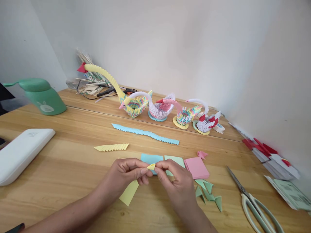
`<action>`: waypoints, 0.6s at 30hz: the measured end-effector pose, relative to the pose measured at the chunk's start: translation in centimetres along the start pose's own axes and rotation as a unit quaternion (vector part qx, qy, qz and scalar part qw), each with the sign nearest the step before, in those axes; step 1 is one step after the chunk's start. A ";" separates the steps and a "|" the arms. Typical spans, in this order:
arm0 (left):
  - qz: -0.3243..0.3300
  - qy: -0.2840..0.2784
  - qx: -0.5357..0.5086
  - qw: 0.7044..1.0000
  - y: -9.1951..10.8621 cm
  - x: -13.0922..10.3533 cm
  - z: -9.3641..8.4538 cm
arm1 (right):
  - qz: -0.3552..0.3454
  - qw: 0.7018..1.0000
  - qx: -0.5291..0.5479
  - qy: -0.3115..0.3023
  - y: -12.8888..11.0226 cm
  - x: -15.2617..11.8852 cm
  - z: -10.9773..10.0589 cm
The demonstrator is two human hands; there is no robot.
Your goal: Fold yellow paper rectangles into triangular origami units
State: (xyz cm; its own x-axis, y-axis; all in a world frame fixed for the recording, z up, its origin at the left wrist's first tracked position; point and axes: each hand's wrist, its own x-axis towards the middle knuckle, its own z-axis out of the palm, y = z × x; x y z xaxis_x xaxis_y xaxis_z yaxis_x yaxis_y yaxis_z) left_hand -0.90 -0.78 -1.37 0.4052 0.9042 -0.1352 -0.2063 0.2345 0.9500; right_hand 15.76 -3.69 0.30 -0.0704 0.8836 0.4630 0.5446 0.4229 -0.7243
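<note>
A small folded yellow paper piece (151,166) is pinched between my left hand (134,170) and my right hand (173,174), above the middle of the desk. Beneath my left hand lies a yellow sheet (129,193). Blue paper (152,158), pale green paper (175,159) and a pink paper stack (197,167) are behind and beside my hands, partly covered by them. Folded green pieces (208,191) lie right of my right hand, with a folded pink piece (201,154) behind the pink stack.
Scissors (246,194) lie at the right. Farther back are a yellow chain (111,147), a blue chain (145,133) and several paper swans (161,110). A white case (25,152) and a green container (43,97) stand left; papers (272,158) lie far right.
</note>
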 end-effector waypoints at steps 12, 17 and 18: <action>0.176 0.007 0.210 0.962 1.1 -0.4 0.2 | -0.033 0.999 -0.013 -0.031 -0.2 -0.2 0.5; 0.201 0.023 0.296 0.934 1.5 -0.8 0.5 | -0.005 0.998 0.013 -0.058 0.1 -0.6 0.6; 0.202 0.025 0.304 0.931 1.5 -0.9 0.6 | -0.002 0.998 0.013 -0.061 0.2 -0.7 0.6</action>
State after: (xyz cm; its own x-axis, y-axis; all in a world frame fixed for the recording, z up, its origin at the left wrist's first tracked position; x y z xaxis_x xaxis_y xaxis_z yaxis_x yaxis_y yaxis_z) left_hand -1.04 -1.44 0.35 0.3583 0.8940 0.2691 0.2164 -0.3599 0.9076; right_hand 15.39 -4.12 -0.46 -0.1750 0.8989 0.4016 0.5226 0.4305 -0.7359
